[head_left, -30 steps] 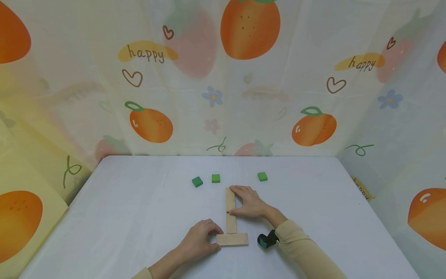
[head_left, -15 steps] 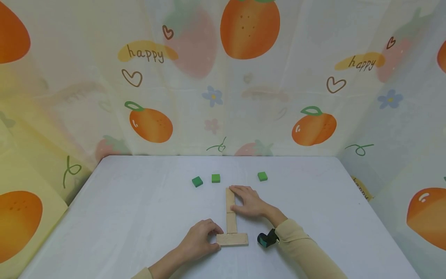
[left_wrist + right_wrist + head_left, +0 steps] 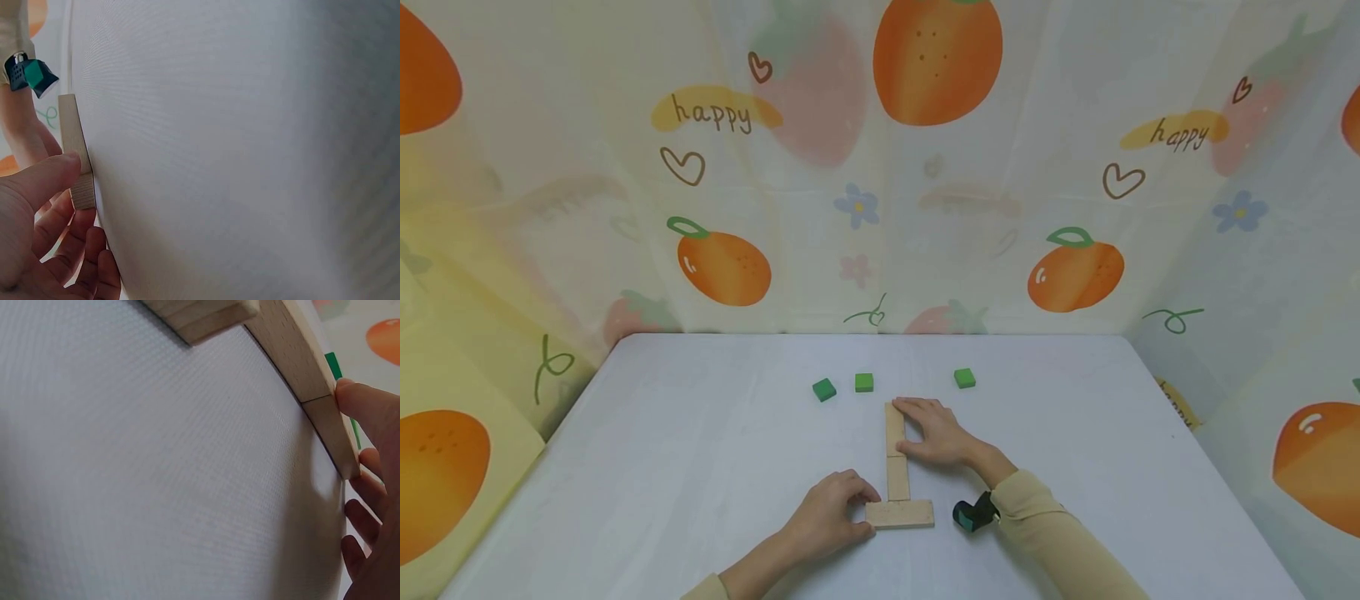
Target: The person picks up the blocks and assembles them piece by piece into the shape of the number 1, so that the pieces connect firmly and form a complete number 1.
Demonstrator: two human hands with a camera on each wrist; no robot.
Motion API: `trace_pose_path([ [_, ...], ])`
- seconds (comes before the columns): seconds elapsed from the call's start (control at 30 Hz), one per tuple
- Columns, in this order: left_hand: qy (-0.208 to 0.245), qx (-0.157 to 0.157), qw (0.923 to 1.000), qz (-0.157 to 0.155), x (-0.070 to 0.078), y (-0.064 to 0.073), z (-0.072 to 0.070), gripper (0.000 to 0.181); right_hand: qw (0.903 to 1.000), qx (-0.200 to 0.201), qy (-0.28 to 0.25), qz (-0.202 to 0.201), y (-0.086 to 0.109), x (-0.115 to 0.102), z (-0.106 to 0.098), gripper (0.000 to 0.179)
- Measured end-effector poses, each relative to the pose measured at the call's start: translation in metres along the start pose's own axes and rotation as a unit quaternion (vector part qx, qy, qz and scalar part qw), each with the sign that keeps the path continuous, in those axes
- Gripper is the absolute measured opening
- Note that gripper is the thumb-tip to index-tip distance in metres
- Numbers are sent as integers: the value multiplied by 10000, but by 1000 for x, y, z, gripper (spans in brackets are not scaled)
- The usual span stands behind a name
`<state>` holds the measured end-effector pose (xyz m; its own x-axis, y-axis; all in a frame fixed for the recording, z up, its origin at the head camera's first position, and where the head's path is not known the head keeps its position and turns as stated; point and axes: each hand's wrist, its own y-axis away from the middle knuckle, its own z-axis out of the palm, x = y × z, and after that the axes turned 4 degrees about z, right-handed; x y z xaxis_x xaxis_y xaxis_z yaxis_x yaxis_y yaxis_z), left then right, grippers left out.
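Observation:
Three plain wooden blocks lie flat on the white table, forming an upside-down T in the head view. The crosswise block (image 3: 900, 515) is nearest the person; two others, the middle block (image 3: 898, 478) and the far block (image 3: 895, 429), run away from it end to end. My left hand (image 3: 829, 518) pinches the left end of the crosswise block, thumb at the front and fingers behind. My right hand (image 3: 936, 432) holds the far block, with fingertips at its far end and the thumb by its right side, near the seam. In the right wrist view that seam (image 3: 317, 399) looks tight.
Beyond the blocks lie a dark green square piece (image 3: 824, 390) and two lighter ones, a left light-green piece (image 3: 864, 382) and a right light-green piece (image 3: 965, 378). A black wrist camera (image 3: 976, 512) sits under the right forearm. A fruit-print curtain (image 3: 880, 250) hangs behind.
A small dark gap at the seam between the far and middle blocks has closed. The right thumb has moved slightly away from the seam along the far block. The left hand has stayed put.

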<state>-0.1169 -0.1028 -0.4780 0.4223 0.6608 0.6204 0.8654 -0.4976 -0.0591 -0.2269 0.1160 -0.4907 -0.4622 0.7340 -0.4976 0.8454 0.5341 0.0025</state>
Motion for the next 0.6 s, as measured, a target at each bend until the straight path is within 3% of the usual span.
trace_pose_path([
  [0.6, 34, 1, 10000, 44, -2, 0, 0, 27, 10000, 0, 30, -53, 0, -1, -1, 65],
])
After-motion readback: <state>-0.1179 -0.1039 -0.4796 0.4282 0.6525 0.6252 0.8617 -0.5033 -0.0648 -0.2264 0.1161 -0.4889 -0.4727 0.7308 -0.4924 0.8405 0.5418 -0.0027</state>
